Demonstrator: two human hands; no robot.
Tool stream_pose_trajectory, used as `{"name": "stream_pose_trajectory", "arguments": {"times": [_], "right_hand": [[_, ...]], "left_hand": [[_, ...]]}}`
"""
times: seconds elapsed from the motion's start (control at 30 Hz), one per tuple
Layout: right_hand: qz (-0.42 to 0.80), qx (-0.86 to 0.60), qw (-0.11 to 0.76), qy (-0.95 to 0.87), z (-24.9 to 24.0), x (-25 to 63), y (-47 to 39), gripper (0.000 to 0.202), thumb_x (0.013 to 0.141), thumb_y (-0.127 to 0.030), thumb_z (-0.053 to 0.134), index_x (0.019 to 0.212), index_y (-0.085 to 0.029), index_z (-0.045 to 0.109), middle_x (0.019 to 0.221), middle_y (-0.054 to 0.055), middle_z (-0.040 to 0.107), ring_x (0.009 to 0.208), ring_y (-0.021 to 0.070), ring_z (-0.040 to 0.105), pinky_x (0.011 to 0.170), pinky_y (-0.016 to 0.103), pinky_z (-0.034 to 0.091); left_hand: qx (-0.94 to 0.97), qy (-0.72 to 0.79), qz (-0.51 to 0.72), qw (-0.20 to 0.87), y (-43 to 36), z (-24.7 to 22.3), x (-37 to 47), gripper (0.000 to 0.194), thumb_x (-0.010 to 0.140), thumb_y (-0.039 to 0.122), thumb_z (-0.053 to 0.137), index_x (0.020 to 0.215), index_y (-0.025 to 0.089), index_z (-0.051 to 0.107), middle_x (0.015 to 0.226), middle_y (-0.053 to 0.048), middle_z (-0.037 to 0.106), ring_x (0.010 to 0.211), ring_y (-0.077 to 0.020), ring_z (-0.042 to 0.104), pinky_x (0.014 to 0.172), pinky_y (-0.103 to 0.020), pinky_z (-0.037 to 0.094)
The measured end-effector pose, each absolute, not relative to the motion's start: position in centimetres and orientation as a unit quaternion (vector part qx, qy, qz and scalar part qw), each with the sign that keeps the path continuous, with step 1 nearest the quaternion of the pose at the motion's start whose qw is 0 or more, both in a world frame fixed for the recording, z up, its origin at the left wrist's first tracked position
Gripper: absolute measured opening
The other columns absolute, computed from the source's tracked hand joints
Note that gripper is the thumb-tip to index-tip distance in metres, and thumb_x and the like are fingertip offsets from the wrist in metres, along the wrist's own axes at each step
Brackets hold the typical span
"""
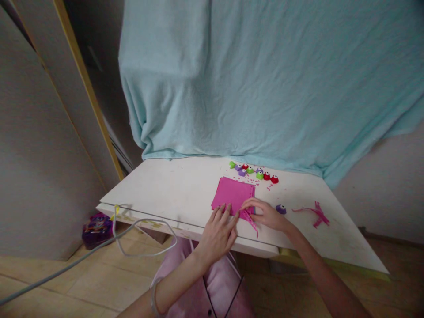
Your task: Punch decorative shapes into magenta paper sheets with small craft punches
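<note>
A stack of pink square paper (pixel 233 192) lies on the white table, with a row of small punched holes along its right edge. My left hand (pixel 217 232) rests flat on the paper's near edge, fingers spread. At the lower right corner, my right hand (pixel 266 214) has its fingers closed on a narrow punched paper strip (pixel 251 222), which hangs toward the table's front edge. Just right of that hand sits a small purple piece with a googly eye (pixel 281 209). Behind the paper are several similar green, purple and red pieces (pixel 259 175).
Torn pink strips (pixel 318 215) lie in a pile at the table's right. Tiny pink paper bits (pixel 253 181) are scattered behind the stack. A light blue cloth (pixel 248 88) hangs at the back. A grey cable (pixel 145 221) loops past the table's front left edge.
</note>
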State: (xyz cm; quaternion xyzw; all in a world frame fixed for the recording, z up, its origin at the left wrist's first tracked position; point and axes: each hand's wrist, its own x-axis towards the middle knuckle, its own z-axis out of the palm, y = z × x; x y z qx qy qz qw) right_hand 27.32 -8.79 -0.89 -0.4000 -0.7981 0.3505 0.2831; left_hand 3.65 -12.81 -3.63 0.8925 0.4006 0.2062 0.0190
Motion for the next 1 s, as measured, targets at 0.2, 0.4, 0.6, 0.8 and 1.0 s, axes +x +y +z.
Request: {"name": "stream_pose_trajectory", "arguments": {"times": [0.2, 0.4, 0.6, 0.8, 1.0], "right_hand": [[0.331, -0.422, 0.289, -0.792, -1.6, 26.7, -8.2, 0.009, 0.085, -0.022, 0.061, 0.086, -0.021, 0.07, 0.099, 0.005, 0.06, 0.097, 0.0197, 0.058, 0.091, 0.035, 0.044], [0.318, -0.445, 0.269, -0.793, -1.1, 27.9, -9.3, 0.01, 0.085, -0.023, 0.062, 0.082, -0.022, 0.071, 0.103, 0.006, 0.058, 0.101, 0.0205, 0.056, 0.094, 0.036, 0.043], [0.319, -0.458, 0.257, -0.789, -1.1, 29.2, -10.3, 0.012, 0.086, -0.025, 0.061, 0.083, -0.023, 0.072, 0.108, 0.006, 0.058, 0.105, 0.0203, 0.055, 0.096, 0.036, 0.042], [0.324, -0.466, 0.268, -0.779, -0.9, 29.0, -10.5, 0.012, 0.085, -0.028, 0.063, 0.081, -0.022, 0.073, 0.107, 0.007, 0.06, 0.104, 0.0211, 0.056, 0.095, 0.037, 0.043], [0.315, -0.487, 0.267, -0.77, -0.5, 29.8, -11.8, 0.015, 0.086, -0.029, 0.061, 0.08, -0.023, 0.073, 0.112, 0.007, 0.06, 0.109, 0.0222, 0.055, 0.097, 0.038, 0.043]], "left_hand": [[0.891, 0.401, 0.211, 0.021, -12.8, -3.4, 3.6, 0.051, 0.093, 0.03, 0.042, 0.143, 0.025, 0.036, 0.147, -0.007, 0.038, 0.136, -0.026, 0.031, 0.113, -0.048, 0.026], [0.89, 0.402, 0.213, 0.016, -12.8, -3.6, 3.6, 0.049, 0.093, 0.03, 0.041, 0.141, 0.022, 0.039, 0.147, -0.008, 0.037, 0.137, -0.0269, 0.03, 0.114, -0.049, 0.024], [0.89, 0.4, 0.216, 0.018, -12.8, -3.5, 3.6, 0.05, 0.092, 0.03, 0.043, 0.142, 0.026, 0.037, 0.147, -0.007, 0.038, 0.136, -0.0266, 0.031, 0.115, -0.051, 0.022], [0.891, 0.395, 0.222, 0.011, -12.7, -3.2, 3.6, 0.05, 0.092, 0.029, 0.043, 0.141, 0.027, 0.038, 0.145, -0.006, 0.039, 0.135, -0.0262, 0.033, 0.115, -0.052, 0.021], [0.892, 0.394, 0.223, 0.006, -12.8, -3.2, 3.6, 0.049, 0.092, 0.03, 0.043, 0.14, 0.025, 0.039, 0.146, -0.007, 0.039, 0.136, -0.026, 0.032, 0.115, -0.051, 0.02]]}}
